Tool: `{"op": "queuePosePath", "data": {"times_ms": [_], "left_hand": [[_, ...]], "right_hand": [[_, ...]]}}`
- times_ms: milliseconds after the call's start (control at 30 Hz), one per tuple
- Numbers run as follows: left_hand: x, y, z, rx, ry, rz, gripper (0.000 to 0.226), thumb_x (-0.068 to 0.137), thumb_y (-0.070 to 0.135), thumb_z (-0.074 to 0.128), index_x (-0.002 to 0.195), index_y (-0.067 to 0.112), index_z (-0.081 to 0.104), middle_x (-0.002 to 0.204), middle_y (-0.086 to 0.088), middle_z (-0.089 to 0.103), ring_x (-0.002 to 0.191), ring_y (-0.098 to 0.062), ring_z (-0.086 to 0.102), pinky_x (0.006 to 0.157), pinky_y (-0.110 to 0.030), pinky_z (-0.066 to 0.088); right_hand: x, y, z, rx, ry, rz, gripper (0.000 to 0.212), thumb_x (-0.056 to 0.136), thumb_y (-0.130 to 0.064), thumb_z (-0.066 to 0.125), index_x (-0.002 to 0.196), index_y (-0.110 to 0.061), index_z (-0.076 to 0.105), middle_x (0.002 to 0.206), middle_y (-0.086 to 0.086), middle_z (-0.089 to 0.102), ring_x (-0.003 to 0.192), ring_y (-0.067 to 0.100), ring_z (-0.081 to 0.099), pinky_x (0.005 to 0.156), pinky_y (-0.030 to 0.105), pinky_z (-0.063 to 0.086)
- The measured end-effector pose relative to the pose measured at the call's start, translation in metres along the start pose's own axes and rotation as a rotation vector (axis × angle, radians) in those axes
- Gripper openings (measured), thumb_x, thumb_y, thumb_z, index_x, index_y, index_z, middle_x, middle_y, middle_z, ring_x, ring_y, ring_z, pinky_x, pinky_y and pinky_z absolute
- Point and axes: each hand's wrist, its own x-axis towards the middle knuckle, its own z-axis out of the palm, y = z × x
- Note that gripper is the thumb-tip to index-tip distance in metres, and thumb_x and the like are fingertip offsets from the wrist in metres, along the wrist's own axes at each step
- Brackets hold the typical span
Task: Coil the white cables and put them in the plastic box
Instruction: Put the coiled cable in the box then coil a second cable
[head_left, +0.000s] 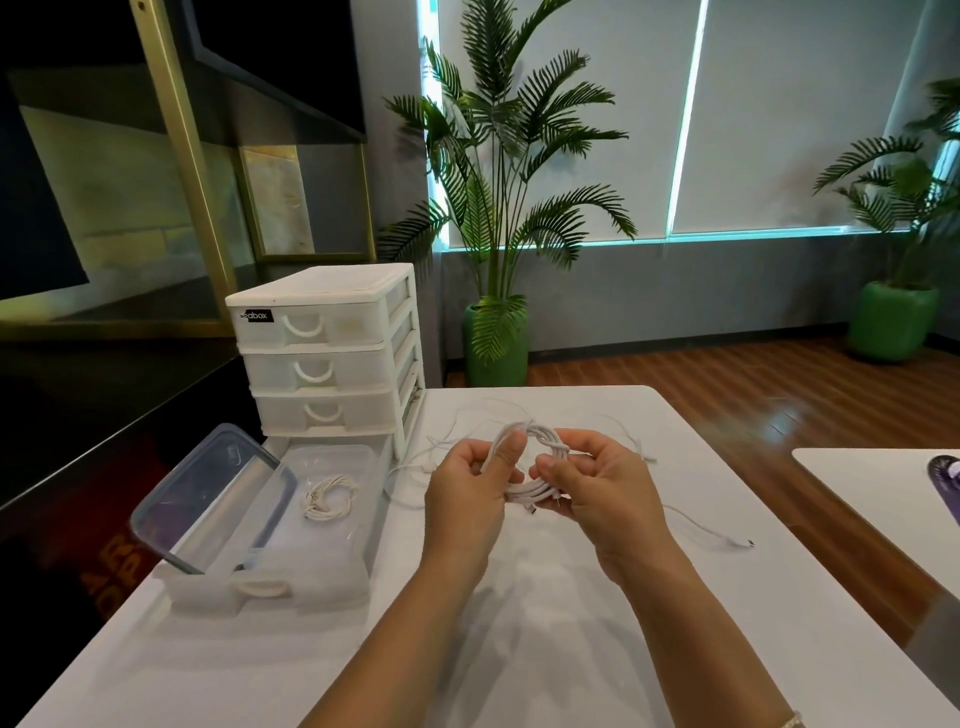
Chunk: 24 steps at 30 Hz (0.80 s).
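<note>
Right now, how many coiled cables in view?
2. One coil lies in the open plastic box at left; one coil is held between left hand and right hand. Loose cables on the table aren't coiled.

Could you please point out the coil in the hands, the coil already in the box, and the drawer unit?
held coil (524, 488), head view, lower loop between the hands
boxed coil (327, 498), head view, middle of bundle
drawer unit (317, 369), head view, middle drawer handle
</note>
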Motion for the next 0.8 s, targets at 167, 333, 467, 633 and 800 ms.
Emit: {"op": "queuePosePath", "data": {"times_ms": [167, 333, 467, 633, 800], "left_hand": [[0.008, 0.010, -0.020, -0.002, -0.225, 0.005, 0.022, 0.089, 0.035, 0.056, 0.078, 0.022, 0.070, 0.082, 0.004, 0.069, 0.080, -0.010, 0.059, 0.069, -0.019, 0.045], [0.013, 0.010, -0.029, 0.090, -0.329, 0.033, 0.018, 0.090, 0.018, 0.058, 0.090, 0.031, 0.070, 0.091, -0.001, 0.071, 0.085, -0.022, 0.062, 0.075, -0.029, 0.052], [0.011, 0.012, -0.034, 0.162, -0.273, 0.019, 0.016, 0.090, 0.015, 0.058, 0.100, 0.017, 0.070, 0.085, 0.001, 0.068, 0.079, -0.020, 0.059, 0.072, -0.027, 0.052], [0.015, 0.014, -0.055, 0.089, -0.132, -0.036, 0.017, 0.089, 0.009, 0.058, 0.101, 0.009, 0.070, 0.082, -0.004, 0.069, 0.076, -0.020, 0.059, 0.073, -0.032, 0.052], [0.024, 0.018, -0.096, 0.013, 0.014, -0.091, 0.012, 0.086, 0.003, 0.062, 0.095, 0.008, 0.067, 0.077, -0.007, 0.067, 0.066, -0.018, 0.056, 0.064, -0.029, 0.046]], "right_hand": [[0.004, 0.004, -0.009, -0.050, 0.045, 0.010, 0.023, 0.080, -0.004, 0.068, 0.102, -0.010, 0.062, 0.091, 0.011, 0.071, 0.077, 0.023, 0.069, 0.072, 0.035, 0.058], [0.007, 0.012, -0.009, -0.057, -0.016, 0.055, 0.034, 0.081, -0.008, 0.069, 0.109, -0.022, 0.055, 0.106, 0.012, 0.069, 0.090, 0.026, 0.069, 0.077, 0.035, 0.058], [0.007, 0.015, -0.006, -0.093, -0.031, 0.040, 0.039, 0.083, -0.021, 0.068, 0.118, -0.027, 0.051, 0.110, 0.006, 0.068, 0.094, 0.021, 0.066, 0.086, 0.039, 0.055], [0.002, 0.012, 0.007, -0.159, -0.028, 0.037, 0.037, 0.084, -0.036, 0.064, 0.118, -0.032, 0.050, 0.123, 0.001, 0.057, 0.107, 0.020, 0.059, 0.091, 0.044, 0.053], [-0.001, 0.008, 0.013, -0.208, 0.010, 0.018, 0.023, 0.087, -0.032, 0.062, 0.108, -0.031, 0.055, 0.116, 0.000, 0.058, 0.101, 0.016, 0.058, 0.090, 0.043, 0.053]]}}
